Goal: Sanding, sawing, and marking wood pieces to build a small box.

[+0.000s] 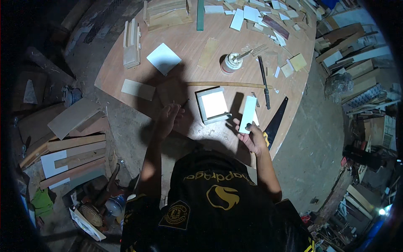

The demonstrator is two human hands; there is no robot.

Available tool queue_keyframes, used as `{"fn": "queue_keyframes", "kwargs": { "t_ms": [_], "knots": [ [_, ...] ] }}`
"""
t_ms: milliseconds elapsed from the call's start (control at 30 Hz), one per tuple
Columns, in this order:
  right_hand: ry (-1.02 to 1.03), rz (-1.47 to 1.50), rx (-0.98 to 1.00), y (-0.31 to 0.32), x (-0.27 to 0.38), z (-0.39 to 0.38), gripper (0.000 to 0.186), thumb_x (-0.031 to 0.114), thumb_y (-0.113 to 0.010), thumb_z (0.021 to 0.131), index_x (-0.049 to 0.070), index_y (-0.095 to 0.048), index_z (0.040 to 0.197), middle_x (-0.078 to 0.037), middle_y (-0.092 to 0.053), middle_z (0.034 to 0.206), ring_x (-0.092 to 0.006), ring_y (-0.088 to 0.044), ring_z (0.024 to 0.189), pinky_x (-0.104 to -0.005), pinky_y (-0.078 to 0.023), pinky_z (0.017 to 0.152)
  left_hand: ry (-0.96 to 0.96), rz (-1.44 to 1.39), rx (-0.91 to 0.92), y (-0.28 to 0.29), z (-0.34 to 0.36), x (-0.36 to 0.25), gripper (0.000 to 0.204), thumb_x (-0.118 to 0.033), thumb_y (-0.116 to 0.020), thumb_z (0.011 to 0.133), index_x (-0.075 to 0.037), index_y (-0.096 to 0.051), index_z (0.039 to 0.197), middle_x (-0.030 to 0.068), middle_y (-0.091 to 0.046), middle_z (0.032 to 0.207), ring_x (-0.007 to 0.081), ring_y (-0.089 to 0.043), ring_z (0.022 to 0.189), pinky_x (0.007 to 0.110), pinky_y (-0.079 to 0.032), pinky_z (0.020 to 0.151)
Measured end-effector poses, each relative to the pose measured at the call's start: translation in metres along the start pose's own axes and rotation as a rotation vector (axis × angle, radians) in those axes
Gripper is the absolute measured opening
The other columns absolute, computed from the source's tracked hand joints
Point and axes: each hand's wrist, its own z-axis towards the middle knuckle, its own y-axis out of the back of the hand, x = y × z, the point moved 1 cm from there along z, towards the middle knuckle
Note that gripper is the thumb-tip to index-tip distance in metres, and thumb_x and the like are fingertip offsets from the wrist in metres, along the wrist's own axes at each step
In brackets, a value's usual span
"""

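Observation:
My right hand [253,138] grips a narrow white board [248,114] near its lower end, thumb on top. It is held above the table, right of a small open frame box [200,105]. This box has a white bottom and low grey-white walls along its left and lower sides. My left hand [171,116] is left of the box, in shadow, with its fingers curled together; whatever they hold, if anything, cannot be made out. A handsaw [278,119] with a yellow handle lies beside my right hand, its handle partly hidden.
On the wooden table [193,46] stand a glue jar [231,64] with a brush in it and wooden boxes [132,44]. A long wooden strip [226,84], a dark rod-like tool [264,77], a white square [164,59] and several offcuts [252,13] lie around. Stacked boards [75,157] are on the left.

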Motion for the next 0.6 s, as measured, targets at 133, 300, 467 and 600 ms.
{"fn": "queue_keyframes", "kwargs": {
  "t_ms": [133, 300, 467, 600],
  "knots": [
    [0.213, -0.596, -0.202, 0.041, -0.001, 0.028, 0.034, 0.007, -0.046, 0.093, 0.012, -0.033, 0.124, -0.012, -0.063, 0.104, -0.0154, -0.059, 0.082, -0.0316, -0.049, 0.067, 0.008, -0.146, 0.0, -0.017, -0.002, 0.028, 0.038, -0.038, -0.051, 0.1, -0.004, -0.058, 0.116, 0.0061, -0.067, 0.102, 0.0104, -0.062, 0.085, 0.025, -0.049, 0.07],
    [0.259, -0.77, -0.263, 0.041, 0.002, 0.05, 0.038, 0.019, -0.046, 0.099, 0.006, -0.032, 0.132, -0.01, -0.06, 0.1, -0.0152, -0.055, 0.082, -0.0303, -0.046, 0.073, 0.064, -0.098, -0.023, -0.043, -0.006, 0.037, 0.032, -0.033, -0.051, 0.101, -0.004, -0.059, 0.112, 0.0066, -0.068, 0.098, 0.0109, -0.063, 0.085, 0.026, -0.049, 0.07],
    [0.257, -1.237, -0.256, 0.058, -0.001, 0.083, 0.05, 0.032, -0.039, 0.103, 0.001, -0.04, 0.143, -0.017, -0.059, 0.119, -0.0253, -0.055, 0.107, -0.0351, -0.04, 0.098, -0.027, -0.145, -0.06, -0.052, 0.008, 0.068, 0.027, -0.027, -0.051, 0.1, -0.003, -0.063, 0.1, 0.0057, -0.067, 0.091, 0.0122, -0.063, 0.079, 0.027, -0.049, 0.066],
    [0.178, -1.154, -0.199, 0.065, -0.015, 0.105, 0.048, 0.03, -0.038, 0.103, 0.001, -0.046, 0.139, -0.022, -0.055, 0.133, -0.0274, -0.051, 0.124, -0.0341, -0.035, 0.106, -0.016, -0.047, -0.143, -0.055, 0.013, 0.092, 0.028, -0.026, -0.049, 0.101, -0.002, -0.062, 0.098, 0.0046, -0.064, 0.085, 0.0126, -0.062, 0.076, 0.027, -0.048, 0.064]
  ]
}}
